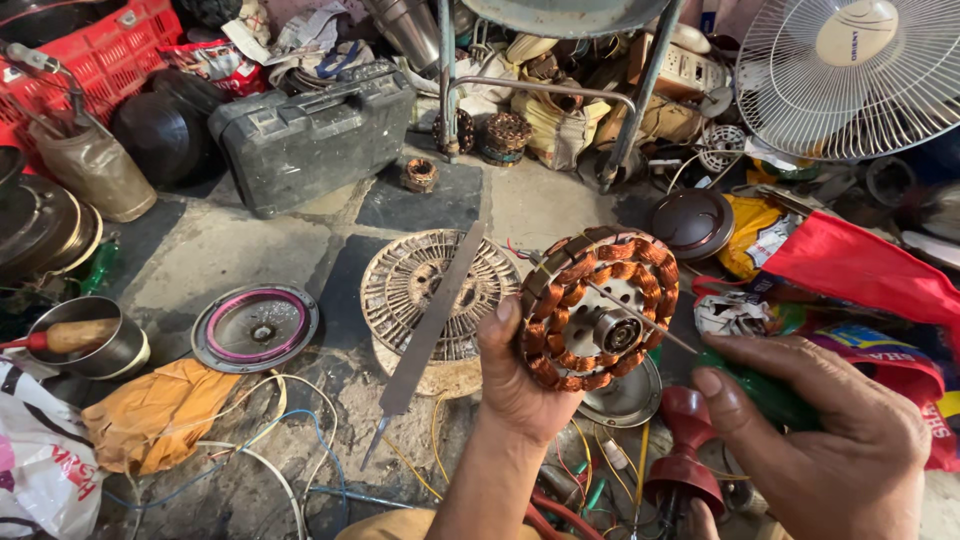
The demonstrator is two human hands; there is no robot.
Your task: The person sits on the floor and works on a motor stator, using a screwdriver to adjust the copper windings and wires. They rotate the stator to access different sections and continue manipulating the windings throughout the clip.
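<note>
The left hand (515,385) grips the round fan stator wound with copper coils (598,308) by its lower left rim, thumb up along the edge, holding it upright above the floor with its steel hub turned toward the camera. The right hand (835,440) is closed around the green handle of a thin-shafted screwdriver (640,318). The shaft runs from lower right to upper left, crossing the face of the stator just above the hub, and its tip seems to end near the upper coils, though the view is too fine to tell whether it touches the winding. So the stator lies up and to the left of the right hand, along the line of the tool's long axis, and the left hand is the nearer one, already on it.

Just left of the stator, a long flat grey metal file (428,325) leans across a rusty round slotted rotor disc (405,285). Further up and left of the stator sits 1 dark grey plastic tool case (310,135). Below the stator lie loose coloured wires (590,470).
</note>
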